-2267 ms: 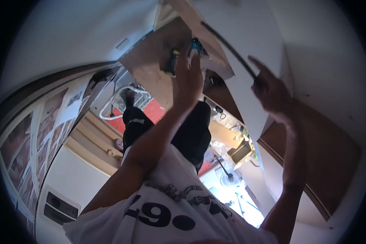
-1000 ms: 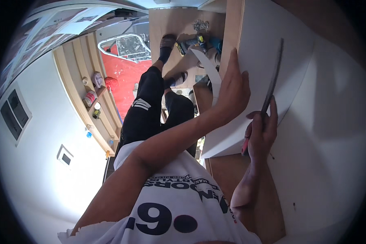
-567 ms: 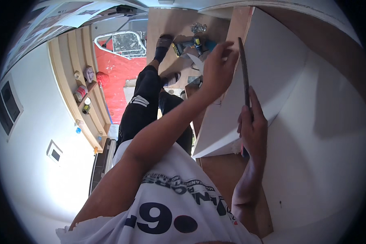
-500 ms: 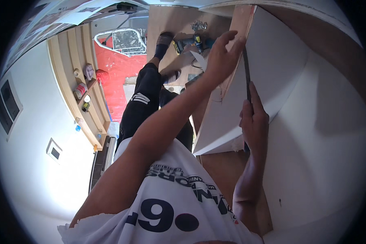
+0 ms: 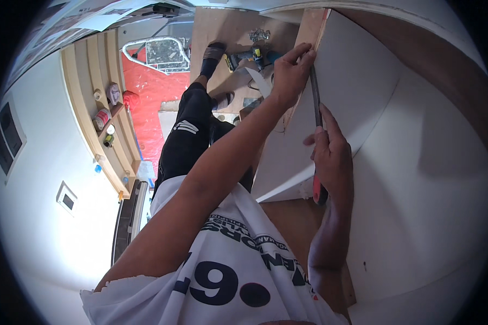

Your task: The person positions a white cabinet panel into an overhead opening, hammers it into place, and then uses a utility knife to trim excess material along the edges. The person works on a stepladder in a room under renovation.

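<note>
My right hand (image 5: 333,154) grips a long, dark file (image 5: 316,92) by its red-and-black handle, the blade lying along the edge of a white-faced board (image 5: 352,70) with a bare wooden strip (image 5: 314,27). At the far end of the blade, my left hand (image 5: 293,73) has its fingers curled over the tip at that edge; exactly what they press on is partly hidden. A curved white strip (image 5: 257,78) lies left of the board, beyond my left hand.
My feet (image 5: 212,54) are on a wooden surface (image 5: 214,21) with a cordless drill (image 5: 256,54) and small metal pieces (image 5: 259,34). At left are a metal step ladder (image 5: 152,43), red floor covering (image 5: 143,92) and wooden shelving (image 5: 76,65) holding several small items.
The view swung round earlier. The file has come from being held angled in the air down to the board's edge, and my left hand has moved up to its far end.
</note>
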Tool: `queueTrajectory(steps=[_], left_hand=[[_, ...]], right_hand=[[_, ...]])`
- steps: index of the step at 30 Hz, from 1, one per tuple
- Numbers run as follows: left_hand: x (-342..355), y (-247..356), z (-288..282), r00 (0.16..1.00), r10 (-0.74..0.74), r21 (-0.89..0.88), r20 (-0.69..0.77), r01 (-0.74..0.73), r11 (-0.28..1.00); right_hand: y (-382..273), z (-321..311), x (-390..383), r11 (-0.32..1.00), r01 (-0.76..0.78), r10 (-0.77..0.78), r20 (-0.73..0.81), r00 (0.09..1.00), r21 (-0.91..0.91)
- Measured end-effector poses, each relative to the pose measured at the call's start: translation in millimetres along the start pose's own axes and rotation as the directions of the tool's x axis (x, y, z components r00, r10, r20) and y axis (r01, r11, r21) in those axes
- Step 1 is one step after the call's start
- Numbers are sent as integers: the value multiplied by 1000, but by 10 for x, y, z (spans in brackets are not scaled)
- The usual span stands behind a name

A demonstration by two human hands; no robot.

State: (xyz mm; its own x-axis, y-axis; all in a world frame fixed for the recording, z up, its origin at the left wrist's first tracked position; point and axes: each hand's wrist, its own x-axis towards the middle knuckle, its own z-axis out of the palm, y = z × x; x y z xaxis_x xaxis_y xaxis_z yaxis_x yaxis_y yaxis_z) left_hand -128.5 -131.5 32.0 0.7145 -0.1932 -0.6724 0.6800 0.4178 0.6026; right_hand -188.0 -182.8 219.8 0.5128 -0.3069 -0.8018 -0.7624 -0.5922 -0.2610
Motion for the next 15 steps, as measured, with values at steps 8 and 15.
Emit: queueTrajectory(steps=[8,15], left_hand=[[78,-127,-50,999,30,-103,-26,-33,994],[106,-34,-55,999,28,-103,17,-26,994]], right_hand=[[-120,-67,48,993,-83,81,27,996,82],[-81,-120,6,997,-29,26,-33,999,-77]])
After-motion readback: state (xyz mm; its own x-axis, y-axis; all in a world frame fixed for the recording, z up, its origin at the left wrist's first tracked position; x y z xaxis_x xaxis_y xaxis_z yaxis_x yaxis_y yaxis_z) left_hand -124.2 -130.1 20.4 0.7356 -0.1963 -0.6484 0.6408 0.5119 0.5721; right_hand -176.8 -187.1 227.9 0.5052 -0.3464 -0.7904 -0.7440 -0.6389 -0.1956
